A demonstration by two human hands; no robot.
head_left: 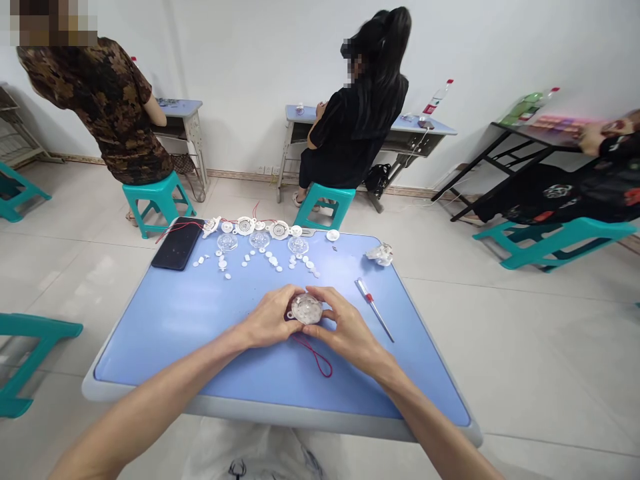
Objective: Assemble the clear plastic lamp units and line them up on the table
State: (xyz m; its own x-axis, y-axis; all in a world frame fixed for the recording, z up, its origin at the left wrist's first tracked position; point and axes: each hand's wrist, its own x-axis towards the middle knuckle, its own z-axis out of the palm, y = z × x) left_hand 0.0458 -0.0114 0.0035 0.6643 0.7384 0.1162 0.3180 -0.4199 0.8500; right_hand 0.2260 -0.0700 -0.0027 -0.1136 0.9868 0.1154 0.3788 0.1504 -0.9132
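both hands are together near the middle of the table, the left hand (pixel 267 319) and right hand (pixel 346 325) cupped on either side of a clear plastic dome (pixel 307 309), clamping it between them. a dark part shows at its left edge, too hidden to name, and a thin red wire (pixel 315 355) loops down onto the blue table (pixel 280 408). the dome looks light, stiff and smooth, so it may slip and could crack if squeezed hard; its rim seems the safest hold, not the wire. beyond the hands lie a phone (pixel 178 243), three more domes (pixel 259 240), white ring parts (pixel 245 225) and small white discs (pixel 273 261). a screwdriver (pixel 374 308) lies just right of the right hand, and crumpled plastic (pixel 380 254) sits near the far edge.
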